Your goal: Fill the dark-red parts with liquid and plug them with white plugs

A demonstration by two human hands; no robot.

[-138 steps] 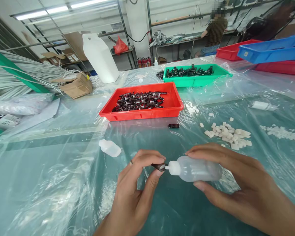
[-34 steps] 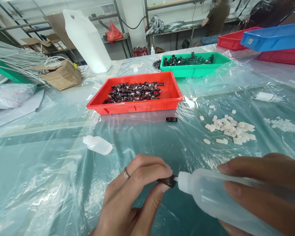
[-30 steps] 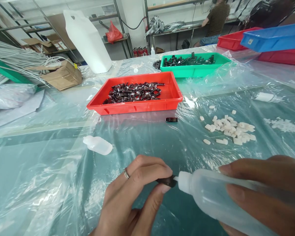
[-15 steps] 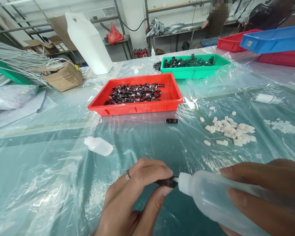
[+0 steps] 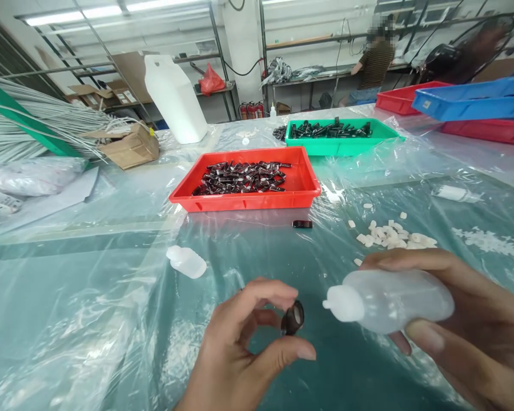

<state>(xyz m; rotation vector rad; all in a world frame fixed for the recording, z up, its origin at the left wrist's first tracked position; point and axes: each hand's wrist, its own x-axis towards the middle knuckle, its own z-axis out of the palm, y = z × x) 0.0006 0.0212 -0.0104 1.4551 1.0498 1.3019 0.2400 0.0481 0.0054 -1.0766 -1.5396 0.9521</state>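
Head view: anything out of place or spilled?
A lone dark piece lies outside the red tray, apart from the similar pieces inside. Further left, a small whitish bottle lies on its side; I can't make out any spill.

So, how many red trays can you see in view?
3: the middle tray with dark pieces; the far tray, partly behind the blue tray; and the lower tray, below the blue one. More may be hidden there.
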